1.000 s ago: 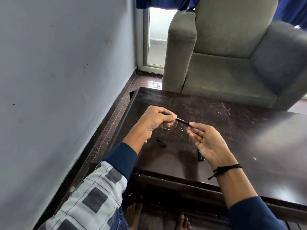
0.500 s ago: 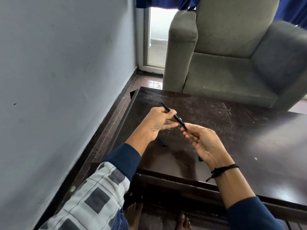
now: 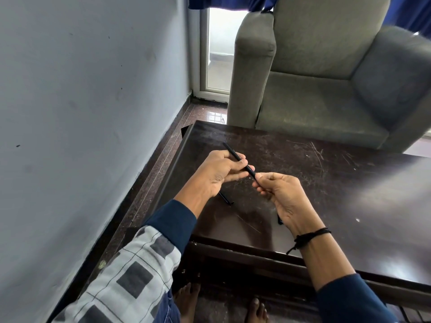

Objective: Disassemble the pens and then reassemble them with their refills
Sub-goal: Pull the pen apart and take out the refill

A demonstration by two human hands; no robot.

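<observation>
1. Nearest you, at 5 o'clock from the held pen, a short black piece (image 3: 279, 221) lies on the desk (image 3: 338, 187), half hidden by the heel of your right hand. I can't tell which part it is. It looks small and light enough to roll or skid if you brush it.
2. Your right grip (image 3: 278, 197) has its fingers curled in and pinches the near end of the pen (image 3: 250, 170) between thumb and fingertips. That end is narrow and probably smooth, so hold it with the pads rather than the nails.
3. At 7 o'clock from the pen, just under your left wrist, a second black piece (image 3: 225, 198) rests on the desk, apart from the first. It looks like a cap or barrel section with a clip, but I'm not certain.
4. Your left grip (image 3: 220, 174) wraps its fingers and thumb round the middle of the barrel. The far end sticks out past the knuckles toward 11 o'clock.
5. The pen is held in the air above the desk, spanning both hands, and tilts from 11 o'clock down to 5 o'clock. I judge it light, stiff and slim, and rather slippery. Keep one hold on each side of the joint and twist or pull along the axis, not across it. A refill inside would be thin and would kink if bent.
6. Beyond it, at 12 to 2 o'clock, the dark scratched desk runs on toward a grey armchair (image 3: 326, 66).
</observation>
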